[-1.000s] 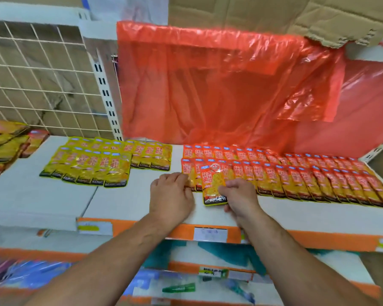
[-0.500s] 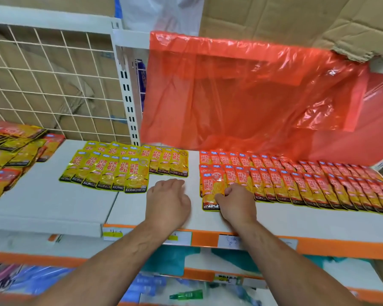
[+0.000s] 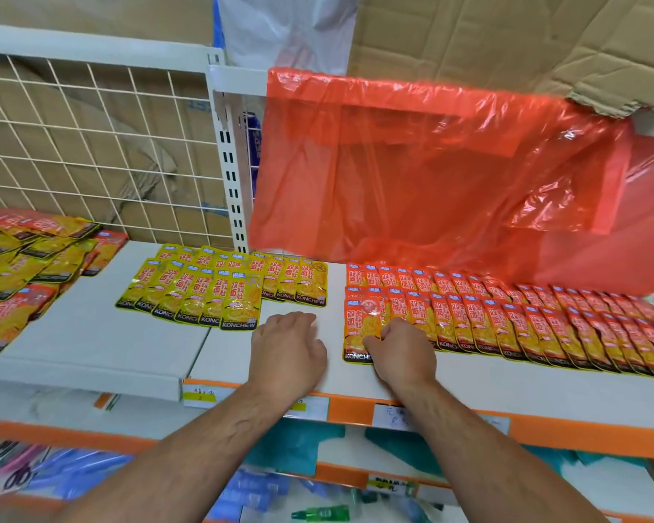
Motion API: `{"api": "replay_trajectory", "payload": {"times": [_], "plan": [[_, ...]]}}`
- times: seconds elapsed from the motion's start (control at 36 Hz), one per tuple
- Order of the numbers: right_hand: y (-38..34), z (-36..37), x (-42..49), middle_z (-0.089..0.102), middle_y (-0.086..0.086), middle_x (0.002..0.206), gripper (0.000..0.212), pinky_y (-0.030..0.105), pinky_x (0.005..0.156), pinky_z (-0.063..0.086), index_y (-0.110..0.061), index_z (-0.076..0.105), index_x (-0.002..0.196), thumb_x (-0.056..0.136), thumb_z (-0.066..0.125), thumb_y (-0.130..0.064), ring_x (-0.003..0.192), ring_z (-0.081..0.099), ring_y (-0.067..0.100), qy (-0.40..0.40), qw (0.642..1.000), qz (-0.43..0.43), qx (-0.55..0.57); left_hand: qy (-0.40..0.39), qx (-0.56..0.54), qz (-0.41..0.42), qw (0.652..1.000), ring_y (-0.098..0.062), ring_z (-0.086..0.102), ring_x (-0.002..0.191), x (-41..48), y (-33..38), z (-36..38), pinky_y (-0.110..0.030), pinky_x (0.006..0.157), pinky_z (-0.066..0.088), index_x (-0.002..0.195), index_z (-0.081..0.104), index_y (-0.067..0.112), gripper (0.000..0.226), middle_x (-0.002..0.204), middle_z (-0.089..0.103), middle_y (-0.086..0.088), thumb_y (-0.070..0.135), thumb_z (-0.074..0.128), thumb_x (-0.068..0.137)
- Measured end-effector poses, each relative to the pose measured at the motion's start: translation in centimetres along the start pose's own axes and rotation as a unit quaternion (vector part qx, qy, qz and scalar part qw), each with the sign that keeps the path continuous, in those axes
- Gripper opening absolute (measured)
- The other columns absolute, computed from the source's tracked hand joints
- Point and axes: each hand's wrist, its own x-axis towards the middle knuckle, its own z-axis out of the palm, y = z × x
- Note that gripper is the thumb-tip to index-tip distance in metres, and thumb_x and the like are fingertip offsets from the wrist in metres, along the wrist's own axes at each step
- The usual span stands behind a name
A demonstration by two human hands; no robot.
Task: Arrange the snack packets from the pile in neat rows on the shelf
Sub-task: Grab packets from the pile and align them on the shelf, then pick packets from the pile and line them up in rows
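Two overlapping rows of orange snack packets [image 3: 506,315] cover the right part of the white shelf [image 3: 91,341]. Two shorter rows of yellow packets [image 3: 223,288] lie left of them. A loose pile of mixed packets [image 3: 27,266] sits at the far left. My right hand [image 3: 399,347] has its fingers curled on the lower right of the leftmost orange packet [image 3: 359,322], which lies flat at the front row's left end. My left hand [image 3: 287,349] rests loosely curled on the bare shelf between the yellow and orange rows and holds nothing.
A red plastic bag [image 3: 431,175] hangs right behind the orange rows. A white wire mesh [image 3: 91,137] and a slotted upright [image 3: 229,164] back the left part. Cardboard [image 3: 506,39] lies above. Lower shelves hold blue packs and a green bottle [image 3: 321,513].
My left hand has let go of the orange packet's left edge and drawn off to the left onto bare shelf. My right hand has stayed on the packet, now settled at the row's end.
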Motion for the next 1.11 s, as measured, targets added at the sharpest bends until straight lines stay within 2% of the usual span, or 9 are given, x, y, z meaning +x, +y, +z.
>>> {"api": "replay_trajectory", "payload": {"times": [0.14,0.25,0.31,0.42,0.53,0.61,0.86,1.03,1.11], "plan": [[0.4,-0.1,0.0,0.061,0.0,0.078,0.024,0.026,0.048,0.032,-0.014,0.057,0.089,0.085,0.065,-0.036,0.07,0.057,0.022,-0.009,1.0,-0.012,0.009,0.025,0.022,-0.001,0.999,-0.027,0.065,0.092,-0.7,0.4,0.0,-0.039,0.081,0.05,0.109,0.071,0.017,0.045,0.102,0.072,0.001,0.037,0.045,0.077],[0.3,-0.9,-0.2,0.062,0.002,0.077,0.019,0.031,0.057,0.046,-0.015,0.058,0.082,0.088,0.061,-0.033,0.071,0.058,0.024,-0.004,0.998,-0.047,0.035,0.037,0.038,-0.004,0.999,-0.026,0.066,0.092,-1.1,0.5,-0.7,-0.038,0.082,0.051,0.109,0.071,0.016,0.045,0.103,0.072,0.0,0.037,0.048,0.077],[0.1,-1.1,-0.6,0.063,0.001,0.079,0.016,0.032,0.06,0.047,-0.018,0.059,0.079,0.088,0.057,-0.031,0.073,0.057,0.024,-0.005,0.996,-0.084,0.032,0.042,0.042,-0.009,0.998,-0.025,0.067,0.09,-1.4,0.5,-0.9,-0.037,0.082,0.052,0.108,0.071,0.014,0.047,0.101,0.073,0.0,0.038,0.046,0.077],[-0.8,-1.0,-1.8,0.068,0.003,0.105,0.024,0.032,0.073,0.044,-0.018,0.07,0.107,0.09,0.058,-0.03,0.098,0.06,0.026,-0.012,0.98,-0.197,0.005,0.051,0.047,-0.025,0.997,-0.025,0.068,0.091,-2.8,0.5,-1.4,-0.038,0.083,0.054,0.107,0.072,0.013,0.044,0.1,0.073,-0.002,0.037,0.051,0.076],[-1.7,-0.3,-3.2,0.06,0.0,0.133,0.042,0.031,0.103,0.037,-0.02,0.061,0.132,0.092,0.058,-0.035,0.125,0.047,0.023,-0.054,0.962,-0.266,-0.023,0.053,0.062,-0.043,0.996,-0.025,0.068,0.096,-4.5,-0.5,-2.0,-0.038,0.087,0.053,0.11,0.072,0.013,0.045,0.104,0.073,-0.003,0.038,0.052,0.078],[-2.8,0.3,-4.4,0.053,-0.003,0.142,0.048,0.033,0.11,0.031,-0.023,0.056,0.138,0.093,0.057,-0.038,0.131,0.041,0.021,-0.075,0.947,-0.309,-0.05,0.06,0.076,-0.052,0.994,-0.027,0.067,0.098,-5.5,-1.6,-2.8,-0.041,0.089,0.053,0.11,0.072,0.014,0.05,0.107,0.073,-0.006,0.043,0.047,0.078],[-9.8,3.7,-5.7,0.048,-0.006,0.146,0.05,0.033,0.109,0.031,-0.03,0.053,0.14,0.092,0.056,-0.042,0.134,0.037,0.019,-0.088,0.924,-0.367,-0.065,0.085,0.064,-0.1,0.989,-0.029,0.065,0.1,-6.1,-8.1,-6.5,-0.046,0.09,0.051,0.11,0.072,0.016,0.051,0.107,0.071,-0.005,0.045,0.046,0.077],[-17.9,8.6,-7.7,0.064,0.003,0.124,0.043,0.04,0.1,0.042,-0.018,0.068,0.123,0.083,0.068,-0.033,0.119,0.052,0.03,-0.086,0.911,-0.402,-0.024,0.125,0.077,-0.116,0.982,-0.027,0.068,0.098,-6.5,-16.1,-10.5,-0.047,0.089,0.053,0.108,0.073,0.015,0.053,0.108,0.072,-0.006,0.046,0.047,0.075],[-22.2,11.3,-9.1,0.062,0.001,0.128,0.045,0.039,0.102,0.041,-0.019,0.065,0.127,0.085,0.067,-0.035,0.121,0.049,0.028,-0.096,0.907,-0.409,-0.026,0.13,0.08,-0.119,0.981,-0.028,0.068,0.099,-6.6,-20.8,-12.7,-0.047,0.09,0.053,0.108,0.074,0.014,0.054,0.109,0.072,-0.008,0.046,0.046,0.075]]}}
